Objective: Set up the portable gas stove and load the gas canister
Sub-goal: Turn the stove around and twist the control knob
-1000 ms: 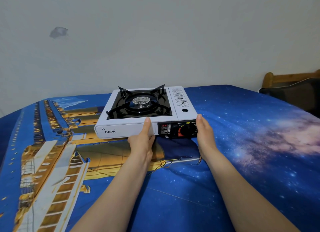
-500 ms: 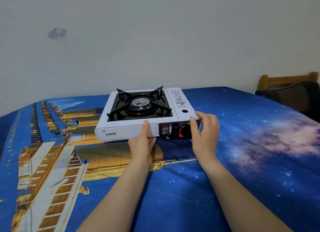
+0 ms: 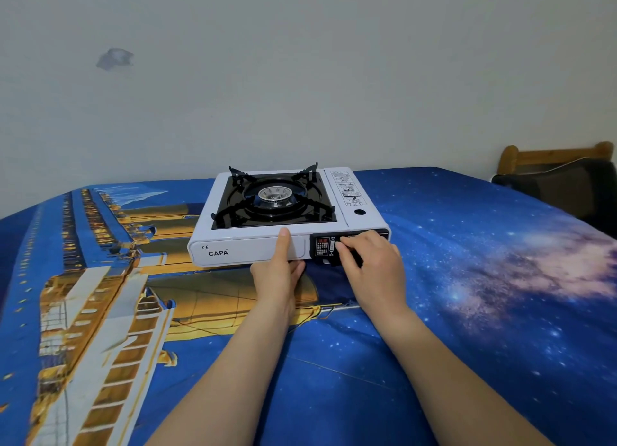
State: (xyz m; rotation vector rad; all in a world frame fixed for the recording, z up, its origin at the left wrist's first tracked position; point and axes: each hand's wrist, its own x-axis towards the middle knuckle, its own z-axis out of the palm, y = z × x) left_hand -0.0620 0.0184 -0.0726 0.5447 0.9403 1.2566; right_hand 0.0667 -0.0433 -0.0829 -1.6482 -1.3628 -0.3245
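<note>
A white portable gas stove [image 3: 243,250] marked CAPA sits on a blue printed bedsheet [image 3: 484,278]. Its black burner and pan supports [image 3: 273,197] face up, and the canister compartment lid [image 3: 349,192] on the right is closed. My left hand [image 3: 278,272] grips the stove's front edge, thumb up on the white face and fingers underneath. My right hand [image 3: 370,262] covers the black control panel [image 3: 322,247], with the fingers curled around the control knob. No gas canister is in view.
A pale wall rises straight behind the stove. At the far right stand a wooden frame [image 3: 554,155] and a dark cushion [image 3: 574,188]. The bedsheet spreads wide to the left and right of the stove.
My right hand has moved from the stove's right front corner onto the control panel and closed around the knob. My left hand has stayed on the front edge.
</note>
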